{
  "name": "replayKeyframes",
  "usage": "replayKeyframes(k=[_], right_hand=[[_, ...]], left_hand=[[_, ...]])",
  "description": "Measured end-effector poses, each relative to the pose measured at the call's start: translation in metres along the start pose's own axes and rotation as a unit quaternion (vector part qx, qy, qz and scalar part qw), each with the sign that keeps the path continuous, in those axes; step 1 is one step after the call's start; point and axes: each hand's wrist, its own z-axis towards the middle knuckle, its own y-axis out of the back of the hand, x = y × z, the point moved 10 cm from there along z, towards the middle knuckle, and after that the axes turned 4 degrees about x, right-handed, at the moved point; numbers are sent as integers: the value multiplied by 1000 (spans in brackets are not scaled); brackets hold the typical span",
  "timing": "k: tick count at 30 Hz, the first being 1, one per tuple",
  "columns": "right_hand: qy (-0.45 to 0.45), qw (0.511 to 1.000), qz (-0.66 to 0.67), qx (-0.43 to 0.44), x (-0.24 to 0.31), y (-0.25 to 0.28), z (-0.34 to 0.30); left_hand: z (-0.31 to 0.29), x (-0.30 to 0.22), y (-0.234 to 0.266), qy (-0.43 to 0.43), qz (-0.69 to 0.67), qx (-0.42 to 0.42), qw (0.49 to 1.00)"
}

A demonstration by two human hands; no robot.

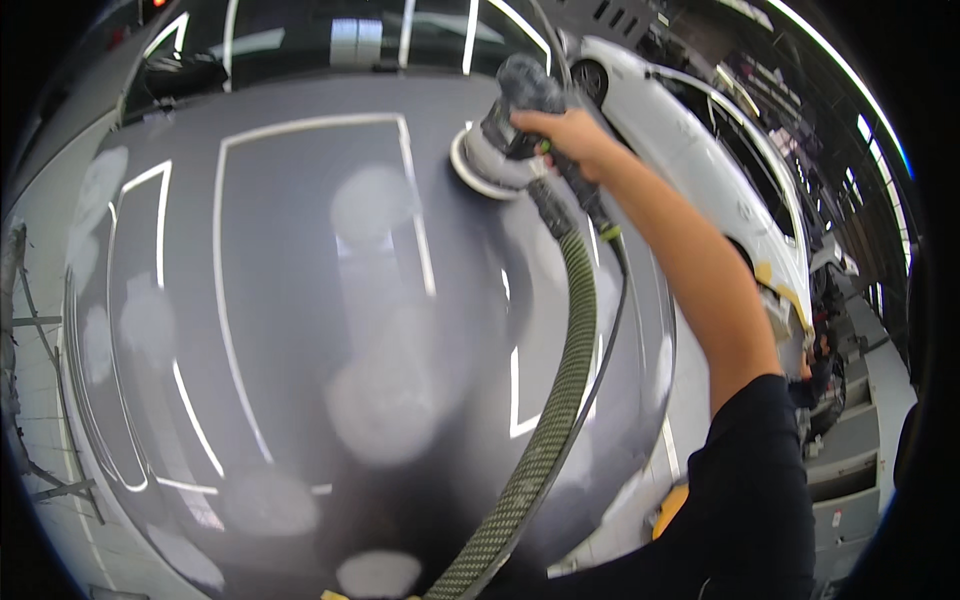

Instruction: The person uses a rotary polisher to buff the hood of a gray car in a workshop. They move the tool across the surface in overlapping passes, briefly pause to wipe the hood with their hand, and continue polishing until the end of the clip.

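Observation:
My right hand is wrapped round the handle of a dark orbital sander with a grey shroud and a round pale pad. The sander is tilted over the upper right part of a glossy grey car hood; whether the whole pad touches the paint I cannot tell. From the sander a thick green-black woven hose runs down across the hood towards me, with a thin black cable beside it. Dull whitish patches mark the hood in several places. My left hand is out of view.
Beyond the hood lies the windshield. A white car stands close on the right, with another person near its front end. A dark metal stand is at the far left. Something yellow sits below my right arm.

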Motion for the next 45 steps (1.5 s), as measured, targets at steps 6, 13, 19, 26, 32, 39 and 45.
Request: replayKeyframes(k=[6, 13, 19, 26, 32, 39, 45], right_hand=[[1, 999, 48, -1, -3, 3, 58], [26, 999, 5, 45, 0, -17, 88], [52, 993, -57, 93, 22, -28, 68], [36, 996, -47, 60, 7, -19, 92], [25, 996, -55, 69, 11, -19, 78], [68, 993, -48, 82, 17, -30, 81], [44, 996, -22, 75, 14, -31, 93]], left_hand=[[38, 32, -51, 64, 64, -6, 996], [61, 27, -77, 63, 56, 16, 996], [70, 25, -105, 79, 37, 25, 996], [66, 42, -102, 107, -7, 7, 994], [56, 45, -89, 87, 13, -8, 996], [68, 32, -104, 49, 60, -1, 997], [72, 47, -98, 60, 60, -4, 996]])
